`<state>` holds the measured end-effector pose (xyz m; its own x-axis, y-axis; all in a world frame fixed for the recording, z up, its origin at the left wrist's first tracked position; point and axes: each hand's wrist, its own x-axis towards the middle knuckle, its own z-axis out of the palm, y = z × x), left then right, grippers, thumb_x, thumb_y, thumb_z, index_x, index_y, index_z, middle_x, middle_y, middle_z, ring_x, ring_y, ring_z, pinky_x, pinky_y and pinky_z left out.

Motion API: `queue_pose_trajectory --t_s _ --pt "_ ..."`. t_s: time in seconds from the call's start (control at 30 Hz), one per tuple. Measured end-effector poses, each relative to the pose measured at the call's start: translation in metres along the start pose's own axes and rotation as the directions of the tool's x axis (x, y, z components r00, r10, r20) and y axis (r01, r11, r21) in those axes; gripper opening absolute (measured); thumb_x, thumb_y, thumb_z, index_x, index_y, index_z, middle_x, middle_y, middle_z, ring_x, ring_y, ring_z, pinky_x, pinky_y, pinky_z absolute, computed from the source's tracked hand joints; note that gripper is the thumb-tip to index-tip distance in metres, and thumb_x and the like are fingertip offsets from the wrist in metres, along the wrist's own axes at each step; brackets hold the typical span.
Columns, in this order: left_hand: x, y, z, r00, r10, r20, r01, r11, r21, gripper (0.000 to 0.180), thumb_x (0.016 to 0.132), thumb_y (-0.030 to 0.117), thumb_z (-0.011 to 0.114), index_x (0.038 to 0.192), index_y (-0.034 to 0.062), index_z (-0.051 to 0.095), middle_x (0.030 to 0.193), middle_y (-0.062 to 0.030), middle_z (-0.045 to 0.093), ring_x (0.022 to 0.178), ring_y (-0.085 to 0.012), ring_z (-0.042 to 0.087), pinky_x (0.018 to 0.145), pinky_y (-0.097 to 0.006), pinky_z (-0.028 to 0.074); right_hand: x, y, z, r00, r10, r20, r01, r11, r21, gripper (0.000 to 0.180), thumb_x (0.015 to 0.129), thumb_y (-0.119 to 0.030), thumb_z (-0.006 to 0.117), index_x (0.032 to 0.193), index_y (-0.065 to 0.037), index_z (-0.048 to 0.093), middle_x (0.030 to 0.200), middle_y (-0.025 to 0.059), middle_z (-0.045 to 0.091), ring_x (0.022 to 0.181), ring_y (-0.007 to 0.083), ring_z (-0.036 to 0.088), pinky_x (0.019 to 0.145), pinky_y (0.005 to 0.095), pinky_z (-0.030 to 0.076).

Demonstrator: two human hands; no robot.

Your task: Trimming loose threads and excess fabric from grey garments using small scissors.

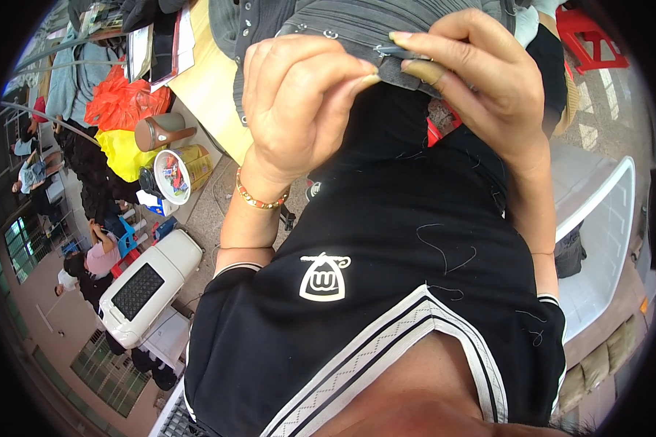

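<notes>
Both hands are raised close before the chest, working the edge of a grey ribbed garment (357, 25) with metal snap studs along its border. The left hand (299, 102) has its grip pressed together, thumb against fingertips, pinching the garment's lower hem. The right hand (474, 80) likewise has its grip closed on the same hem, just beside the left; one fingertip wears a tan covering, and a thin dark sliver lies between the fingers, too small to identify. The two hands are nearly touching. A beaded bracelet (259, 198) circles the left wrist.

The garment hangs from above and drapes over the front edge of a pale wooden tabletop (204, 87). The person's black shirt (386, 291), with white patterned neckline trim and loose threads on it, fills the lower view and hides whatever lies beneath the hands.

To the left, on the tabletop and beside it: an orange plastic bag (120, 102), a yellow bag (124, 153), a brown cylindrical cup (160, 131) lying on its side, and a round white tub (171, 176) holding small coloured items. Below these stands a white appliance (149, 288) with a dark grille. Other people are seated further left, well apart. A white plastic chair (598, 240) stands on the right, a red stool (587, 36) beyond it.
</notes>
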<state>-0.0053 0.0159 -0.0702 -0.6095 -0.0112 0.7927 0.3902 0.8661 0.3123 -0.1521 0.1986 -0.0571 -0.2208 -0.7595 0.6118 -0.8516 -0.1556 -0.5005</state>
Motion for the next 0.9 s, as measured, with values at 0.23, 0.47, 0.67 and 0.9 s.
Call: queue_pose_trajectory --t_s 0.23,0.47,0.67,0.9 --pt "0.006 0.009 -0.001 0.984 0.077 0.158 -0.085 0.995 0.047 0.025 0.064 0.027 0.086 0.074 0.0133 0.067 0.084 0.0004 0.064 0.078 -0.0201 0.061 0.069 -0.033 0.041 -0.001 -0.019 -0.020 0.889 0.430 -0.157 -0.406 0.899 0.164 0.035 0.072 0.001 0.083 0.105 0.002 0.074 0.084 0.0054 0.062 0.071 0.0111 0.055 0.061 0.0236 0.041" --pt "0.019 0.007 0.005 0.969 0.000 0.249 -0.054 0.976 0.211 0.040 0.068 0.013 0.088 0.107 0.0129 0.077 0.107 -0.0049 0.065 0.095 -0.0207 0.060 0.083 -0.032 0.047 -0.041 0.012 -0.012 0.949 0.267 -0.166 -0.233 0.952 0.198 0.037 0.078 0.003 0.077 0.115 0.002 0.072 0.095 0.0058 0.062 0.081 0.0121 0.056 0.068 0.0225 0.042" --pt "0.012 -0.006 0.012 0.973 0.166 0.158 -0.201 0.949 0.242 0.023 0.071 0.016 0.081 0.093 0.0182 0.075 0.098 0.0033 0.066 0.088 -0.0170 0.061 0.077 -0.032 0.040 -0.049 0.014 -0.007 0.954 0.275 -0.117 -0.246 0.945 0.216 0.040 0.077 0.001 0.079 0.116 0.001 0.072 0.095 0.0040 0.060 0.079 0.0094 0.052 0.066 0.0208 0.039" --pt "0.009 -0.009 0.020 0.981 0.163 0.109 -0.181 0.965 0.187 0.020 0.070 0.011 0.081 0.088 0.0134 0.072 0.096 0.0022 0.067 0.088 -0.0176 0.062 0.079 -0.032 0.042 -0.053 0.013 -0.003 0.961 0.273 -0.038 -0.256 0.935 0.245 0.041 0.075 0.002 0.079 0.116 -0.002 0.073 0.096 0.0039 0.061 0.075 0.0074 0.052 0.060 0.0205 0.039"
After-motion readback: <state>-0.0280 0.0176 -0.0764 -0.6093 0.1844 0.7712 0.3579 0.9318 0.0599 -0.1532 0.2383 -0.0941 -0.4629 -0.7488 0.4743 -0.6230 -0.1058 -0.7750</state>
